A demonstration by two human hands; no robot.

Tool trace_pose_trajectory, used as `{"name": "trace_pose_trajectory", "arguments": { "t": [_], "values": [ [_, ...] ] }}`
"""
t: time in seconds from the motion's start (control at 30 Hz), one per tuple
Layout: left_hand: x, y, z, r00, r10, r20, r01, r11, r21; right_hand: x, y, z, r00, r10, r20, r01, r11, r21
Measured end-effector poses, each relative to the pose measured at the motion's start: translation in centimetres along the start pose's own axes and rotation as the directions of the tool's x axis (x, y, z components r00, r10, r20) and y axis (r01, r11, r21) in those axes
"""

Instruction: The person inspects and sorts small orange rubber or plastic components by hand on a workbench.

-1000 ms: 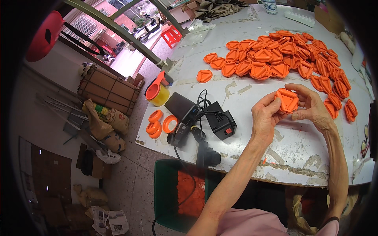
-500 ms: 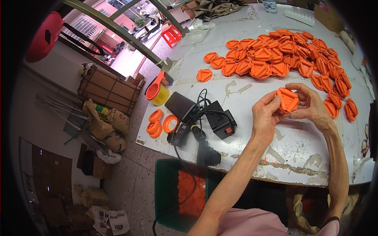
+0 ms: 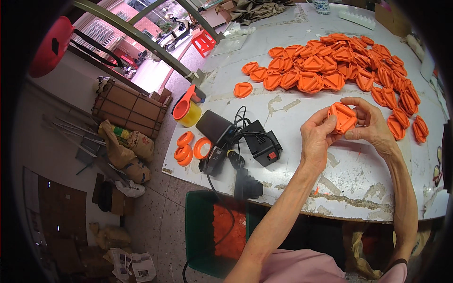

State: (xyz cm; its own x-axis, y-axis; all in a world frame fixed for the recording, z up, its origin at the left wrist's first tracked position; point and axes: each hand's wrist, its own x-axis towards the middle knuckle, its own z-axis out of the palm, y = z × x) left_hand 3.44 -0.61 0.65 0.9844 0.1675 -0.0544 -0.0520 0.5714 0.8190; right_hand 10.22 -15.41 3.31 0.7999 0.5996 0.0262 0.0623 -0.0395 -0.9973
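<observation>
I watched two bare hands working together over the near part of a white table [image 3: 292, 129]. The left hand [image 3: 315, 137] was grasping an orange piece [image 3: 344, 120], its thumb pressed along the left side of the raised face and its fingers mostly hidden behind. The right hand [image 3: 373, 125] gripped the same piece from the other side, with the thumb low on the edge and the forefinger bent near the top. So the piece sat between the two hands, tilted with its raised pattern turned up toward my camera; I could not tell whether it was one layer or two.

Beyond the hands I saw a wide heap of orange discs [image 3: 309, 81] spreading toward the right, where its end came near the right hand. A lone disc [image 3: 243, 90] lay flat just off the heap's left end.

On the left of the table I had a yellow cup [image 3: 192, 117] with an orange top, and some orange rings [image 3: 183, 154] clustered near it. Beside those stood a dark box [image 3: 214, 126], close to a black charger [image 3: 258, 144] with a red switch and a tangle of cable. Below the table's front edge, a green bin [image 3: 196, 231] held more orange material [image 3: 229, 233].
</observation>
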Motion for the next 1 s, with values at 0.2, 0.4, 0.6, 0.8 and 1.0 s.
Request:
{"name": "trace_pose_trajectory", "arguments": {
  "t": [0.2,0.4,0.6,0.8,1.0],
  "values": [
    [0.1,-0.2,-0.3,1.0,0.006,-0.023,-0.005,1.0,0.016,0.1,0.3,-0.2,1.0,0.019,0.006,-0.019,0.998,0.068],
    [0.1,0.0,-0.5,0.998,0.011,-0.065,-0.014,0.999,-0.045,0.0,0.4,-0.5,0.998,0.036,0.057,-0.042,0.992,0.118],
    [0.5,-0.8,-0.6,0.996,0.081,-0.05,-0.085,0.992,-0.097,0.0,0.9,-0.6,0.999,0.014,0.04,-0.019,0.992,0.125],
    [0.8,-0.4,-1.2,0.997,0.076,-0.018,-0.077,0.994,-0.08,0.9,2.2,-1.1,0.997,-0.022,0.07,0.01,0.985,0.172],
    [0.5,-0.2,-0.8,0.995,0.08,-0.06,-0.083,0.996,-0.044,0.6,2.0,-1.7,0.988,-0.068,0.141,0.04,0.981,0.192]
  ]
}}
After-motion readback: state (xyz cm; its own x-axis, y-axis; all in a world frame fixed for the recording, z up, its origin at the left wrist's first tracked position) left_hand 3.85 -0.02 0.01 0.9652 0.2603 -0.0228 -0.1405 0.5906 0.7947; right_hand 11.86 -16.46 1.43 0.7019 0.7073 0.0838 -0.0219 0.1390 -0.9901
